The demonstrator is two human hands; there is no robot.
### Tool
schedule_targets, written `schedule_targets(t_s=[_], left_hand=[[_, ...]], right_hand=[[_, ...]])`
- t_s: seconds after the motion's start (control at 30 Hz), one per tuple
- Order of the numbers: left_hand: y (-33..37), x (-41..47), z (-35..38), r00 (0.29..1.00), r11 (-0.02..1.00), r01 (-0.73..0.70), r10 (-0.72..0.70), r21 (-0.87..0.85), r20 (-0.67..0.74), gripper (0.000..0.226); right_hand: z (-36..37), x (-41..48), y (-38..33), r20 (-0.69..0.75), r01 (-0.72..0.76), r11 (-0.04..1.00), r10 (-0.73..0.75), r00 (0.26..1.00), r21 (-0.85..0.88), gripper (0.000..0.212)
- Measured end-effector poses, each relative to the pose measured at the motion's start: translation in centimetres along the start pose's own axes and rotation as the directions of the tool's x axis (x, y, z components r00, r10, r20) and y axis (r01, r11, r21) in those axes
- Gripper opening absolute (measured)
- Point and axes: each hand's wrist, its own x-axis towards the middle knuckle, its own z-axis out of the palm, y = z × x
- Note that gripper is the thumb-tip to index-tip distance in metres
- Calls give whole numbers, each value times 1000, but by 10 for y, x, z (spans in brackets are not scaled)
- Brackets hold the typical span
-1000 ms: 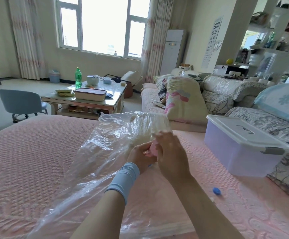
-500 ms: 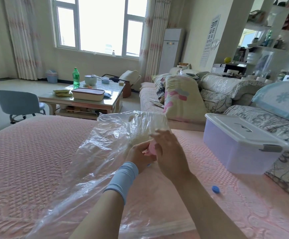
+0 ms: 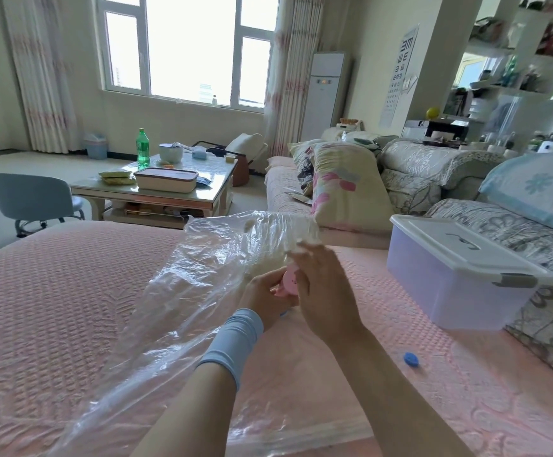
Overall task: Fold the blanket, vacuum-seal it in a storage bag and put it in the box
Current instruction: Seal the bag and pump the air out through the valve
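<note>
Both hands work a small pink piece at the clear bag, raised over the pink bed cover.

The left hand is closed around the pink piece, with the bag gathered against it. The right hand has loosened in the last second: it was cupped over the piece, and now its fingers are spread and lifted, gripping nothing that I can see. The bag itself has hardly moved, and its near edge lies on the cover. It looks empty, and I see no folded blanket in view, so the sealing is probably still at the setting-up stage, perhaps fitting the valve. A small blue cap lies loose on the cover just right of the right forearm. The box stands well to the right, lid on.
</note>
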Motion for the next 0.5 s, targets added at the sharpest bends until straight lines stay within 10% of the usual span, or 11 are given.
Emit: schedule_targets(t_s=[0.1,0.33,0.5], left_hand=[[0,1,-2,1000,1000,7,-7,6,2,27],[0,3,-1,1000,1000,-15,15,-23,22,50],[2,-1,2,1000,1000,8,-8,8,-9,16]], right_hand=[[-1,0,2,132,-21,1000,23,991,-15,35],[-30,25,-12,-462,237,971,-217,860,-16,33],[6,-5,2,126,-80,997,79,989,1,37]])
